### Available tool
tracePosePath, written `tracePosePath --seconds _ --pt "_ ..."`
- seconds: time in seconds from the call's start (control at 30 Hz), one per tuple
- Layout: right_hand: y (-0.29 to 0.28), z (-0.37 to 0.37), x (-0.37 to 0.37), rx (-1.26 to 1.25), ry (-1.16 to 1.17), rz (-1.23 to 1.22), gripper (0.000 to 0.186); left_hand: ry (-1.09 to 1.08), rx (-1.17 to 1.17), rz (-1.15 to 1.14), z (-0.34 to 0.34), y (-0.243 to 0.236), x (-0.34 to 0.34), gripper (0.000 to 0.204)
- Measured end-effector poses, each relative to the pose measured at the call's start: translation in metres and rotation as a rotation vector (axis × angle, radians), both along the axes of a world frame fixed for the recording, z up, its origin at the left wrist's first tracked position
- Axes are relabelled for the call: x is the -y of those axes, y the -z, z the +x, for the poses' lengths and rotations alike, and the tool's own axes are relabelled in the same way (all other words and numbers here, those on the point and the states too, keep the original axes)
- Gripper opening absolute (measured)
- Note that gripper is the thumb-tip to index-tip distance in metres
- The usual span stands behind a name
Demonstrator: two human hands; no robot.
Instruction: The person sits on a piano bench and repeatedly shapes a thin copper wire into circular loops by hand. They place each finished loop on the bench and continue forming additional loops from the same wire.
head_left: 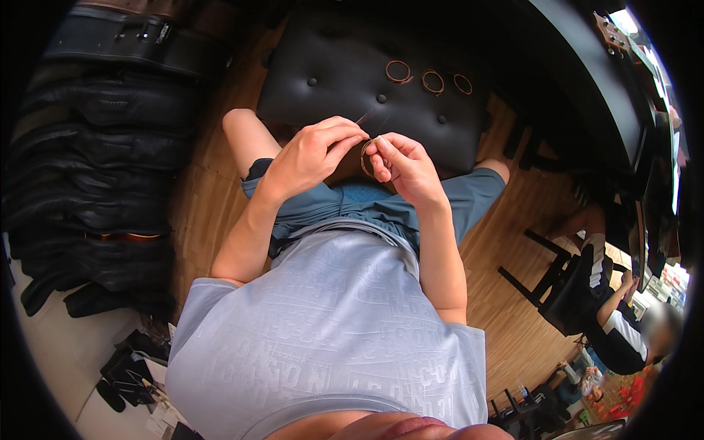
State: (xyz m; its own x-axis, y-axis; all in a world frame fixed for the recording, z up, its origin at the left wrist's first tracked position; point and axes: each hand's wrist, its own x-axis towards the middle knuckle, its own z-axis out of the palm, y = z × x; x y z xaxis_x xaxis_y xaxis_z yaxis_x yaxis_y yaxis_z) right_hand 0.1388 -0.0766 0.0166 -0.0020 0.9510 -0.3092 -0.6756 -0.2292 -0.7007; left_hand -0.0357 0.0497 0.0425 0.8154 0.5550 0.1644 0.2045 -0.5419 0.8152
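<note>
Above my lap, my left hand [312,155] and my right hand [408,166] meet almost fingertip to fingertip. A thin coiled copper-coloured wire, which looks like a guitar string [364,158], hangs in a small loop from my right thumb and fingers. My left thumb and forefinger are pinched at the same wire, close to the right fingertips. A fine loose end sticks up beyond the left fingers. The exact grip at the pinch is partly hidden. Beyond my hands, three similar coiled strings, a left one [389,73], a middle one [423,82] and a right one [455,83], lie on a black bench.
The black tufted bench [345,62] stands between my knees. Black instrument bags [110,169] and a hard case [95,48] are stacked at left. A large black piano-like body [579,73] rises at right. Farther right, a person [623,323] sits by a black stool [539,268].
</note>
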Motion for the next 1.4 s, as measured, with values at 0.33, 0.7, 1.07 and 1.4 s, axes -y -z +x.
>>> tracePosePath --seconds 0.33,0.7,1.07,1.4 --pt "-0.013 -0.005 -0.003 0.209 0.047 -0.047 0.026 -0.110 -0.046 -0.509 0.001 -0.008 0.013 0.022" --pt "-0.002 -0.008 -0.004 0.668 0.137 0.006 0.024 -0.066 -0.147 -0.426 0.004 -0.010 0.008 0.019" --pt "-0.011 -0.004 -0.002 0.883 0.080 -0.073 0.022 0.089 -0.074 -1.054 0.000 0.006 0.000 0.022" --pt "-0.015 0.009 0.010 0.427 0.122 -0.092 0.026 -0.060 -0.031 -0.859 0.002 0.008 0.000 0.023"
